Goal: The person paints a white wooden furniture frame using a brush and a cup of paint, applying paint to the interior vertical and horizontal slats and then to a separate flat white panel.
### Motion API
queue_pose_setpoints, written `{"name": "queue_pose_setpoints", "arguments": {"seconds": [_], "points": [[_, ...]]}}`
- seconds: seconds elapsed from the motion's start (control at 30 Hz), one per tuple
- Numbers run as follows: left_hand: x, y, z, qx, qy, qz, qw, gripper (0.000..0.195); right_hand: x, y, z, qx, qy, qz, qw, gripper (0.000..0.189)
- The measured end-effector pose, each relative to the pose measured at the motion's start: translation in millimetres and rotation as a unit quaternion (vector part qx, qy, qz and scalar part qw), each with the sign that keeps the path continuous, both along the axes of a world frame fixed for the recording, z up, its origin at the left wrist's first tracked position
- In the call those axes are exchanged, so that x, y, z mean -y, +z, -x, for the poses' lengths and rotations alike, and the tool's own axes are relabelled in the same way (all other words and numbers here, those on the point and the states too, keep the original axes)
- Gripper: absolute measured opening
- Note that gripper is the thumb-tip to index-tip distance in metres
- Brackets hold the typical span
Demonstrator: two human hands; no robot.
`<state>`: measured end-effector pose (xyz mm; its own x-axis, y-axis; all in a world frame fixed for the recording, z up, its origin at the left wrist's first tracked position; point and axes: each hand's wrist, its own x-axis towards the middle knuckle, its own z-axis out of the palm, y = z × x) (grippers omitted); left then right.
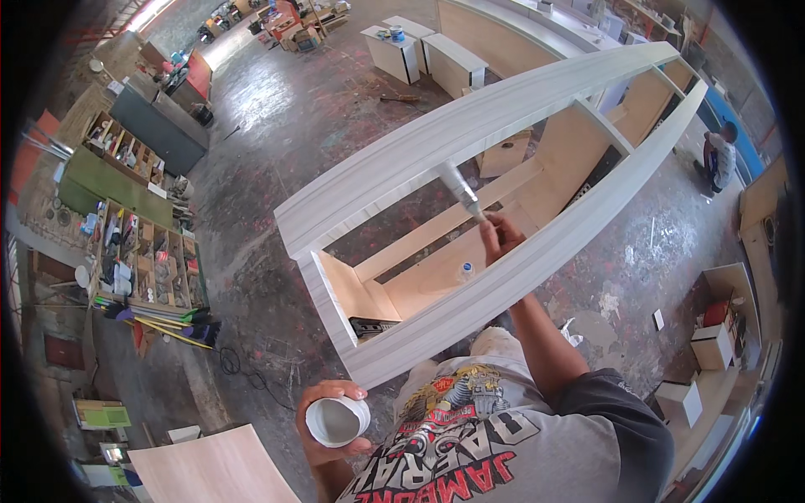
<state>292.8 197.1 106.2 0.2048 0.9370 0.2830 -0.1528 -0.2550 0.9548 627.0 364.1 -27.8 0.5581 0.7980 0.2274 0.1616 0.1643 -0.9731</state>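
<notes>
My left hand (314,434) is wrapped around a small white plastic tub (338,422) with grey liquid inside. My right hand (502,237) grips the handle of a paintbrush (462,190), reaching through the opening of a long cabinet frame (434,349). The brush's bristles meet the inner edge of the frame's far top rail (390,170). Pale grey wood-grain covers the top rails, while bare plywood shows on the inside panels (427,264). A clear bottle with a blue cap (466,269) is inside the frame, below my right hand.
Two crosspieces, one of them a near divider (604,129), span the frame. White cabinet boxes (393,53) stand beyond it, with a can (396,33) on top. A person (718,157) crouches at the right. Cubbyhole shelves (151,267) are at left; a cable (236,364) lies on the floor.
</notes>
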Motion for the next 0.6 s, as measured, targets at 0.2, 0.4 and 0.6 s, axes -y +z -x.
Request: {"name": "queue_pose_setpoints", "arguments": {"seconds": [0.2,0.4,0.6], "points": [[-9.8,9.8,-20.5,-0.008,-0.007,0.001,1.000,0.085,3.8,26.0,34.2,0.057,0.140,-0.061,0.987,0.013],[-12.3,16.3,-36.5,-0.009,-0.015,0.015,1.000,0.086,-14.1,-9.0,-35.3,-0.045,0.038,-0.018,0.998,0.012],[-16.0,17.5,-60.9,-0.010,-0.014,0.027,0.999,0.086,-5.7,6.6,-34.3,0.031,0.033,-0.045,0.998,0.014]]}}
